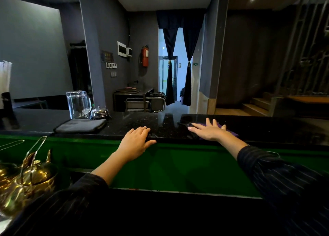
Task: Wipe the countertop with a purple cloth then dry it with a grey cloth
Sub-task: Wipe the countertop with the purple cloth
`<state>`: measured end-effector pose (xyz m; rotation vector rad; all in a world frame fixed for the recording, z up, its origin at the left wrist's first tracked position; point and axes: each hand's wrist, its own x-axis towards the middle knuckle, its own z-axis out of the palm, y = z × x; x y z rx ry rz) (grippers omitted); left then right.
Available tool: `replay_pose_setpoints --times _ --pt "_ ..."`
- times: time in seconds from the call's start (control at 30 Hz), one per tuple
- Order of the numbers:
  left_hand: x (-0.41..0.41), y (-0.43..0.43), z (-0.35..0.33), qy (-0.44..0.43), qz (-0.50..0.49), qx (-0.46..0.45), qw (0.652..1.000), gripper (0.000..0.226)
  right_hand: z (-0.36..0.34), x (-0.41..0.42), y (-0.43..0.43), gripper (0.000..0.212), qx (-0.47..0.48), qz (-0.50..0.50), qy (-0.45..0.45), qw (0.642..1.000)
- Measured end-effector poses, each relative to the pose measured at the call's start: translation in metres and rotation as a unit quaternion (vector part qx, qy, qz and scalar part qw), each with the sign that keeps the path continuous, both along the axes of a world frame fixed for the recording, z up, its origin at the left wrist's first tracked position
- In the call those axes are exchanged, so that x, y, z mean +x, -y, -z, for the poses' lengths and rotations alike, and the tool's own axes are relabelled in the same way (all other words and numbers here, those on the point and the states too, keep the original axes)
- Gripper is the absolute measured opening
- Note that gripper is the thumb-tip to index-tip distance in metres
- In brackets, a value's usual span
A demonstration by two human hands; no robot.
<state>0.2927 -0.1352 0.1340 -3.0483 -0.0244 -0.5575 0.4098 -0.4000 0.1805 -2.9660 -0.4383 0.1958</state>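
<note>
A black speckled countertop (pixel 160 123) runs across the view above a green front panel. My right hand (pixel 209 130) lies flat with spread fingers on the purple cloth (pixel 233 133), pressing it onto the counter right of centre; most of the cloth is hidden under the hand. My left hand (pixel 136 143) rests open on the counter's near edge, fingers straight, holding nothing. A folded grey cloth (pixel 80 125) lies on the counter to the left, apart from both hands.
Behind the grey cloth stand a clear glass pitcher (pixel 78 104) and a chrome service bell (pixel 99 113). Brass teapots (pixel 26 180) sit low at the left. A doorway with dark curtains and a steel trolley lie beyond the counter.
</note>
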Motion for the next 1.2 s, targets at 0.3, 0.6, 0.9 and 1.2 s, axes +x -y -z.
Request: replay_pose_setpoints --times 0.3,0.6,0.9,1.2 --pt "0.001 0.006 0.004 0.022 0.019 -0.012 1.0 0.067 0.005 -0.012 -0.034 0.073 -0.018 0.138 0.042 0.989" --pt "0.022 -0.053 -0.023 -0.074 0.031 -0.054 0.995 0.079 0.005 0.041 -0.114 0.064 0.026 -0.083 -0.017 0.996" --pt "0.021 -0.05 -0.007 0.113 0.028 -0.025 0.993 0.106 0.038 0.239 -0.157 0.122 0.013 0.002 -0.053 0.999" --pt "0.021 -0.048 -0.005 0.124 0.003 0.008 0.992 0.068 -0.002 0.06 -0.231 0.063 -0.003 -0.196 -0.037 0.98"
